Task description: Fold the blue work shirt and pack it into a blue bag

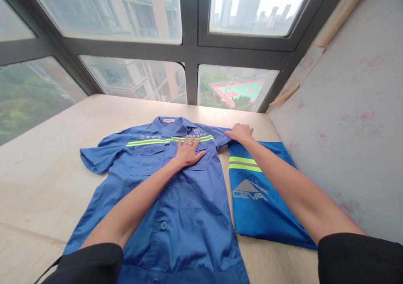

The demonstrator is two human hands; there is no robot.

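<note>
A blue short-sleeved work shirt lies spread front up, its collar toward the window and a yellow-green reflective stripe across the chest. My left hand rests flat on the chest near the pocket on the right, fingers spread, a ring on one finger. At the end of the right-hand sleeve is my right hand, its fingers closed on the cuff. Under my right forearm lies a folded blue garment with a reflective stripe and a grey CEVA print. The opposite sleeve lies out to the left.
The pale wooden surface runs back to a grey-framed window. A wall with floral paper stands close on the right, beyond the folded garment. Buildings and a sports court show through the glass.
</note>
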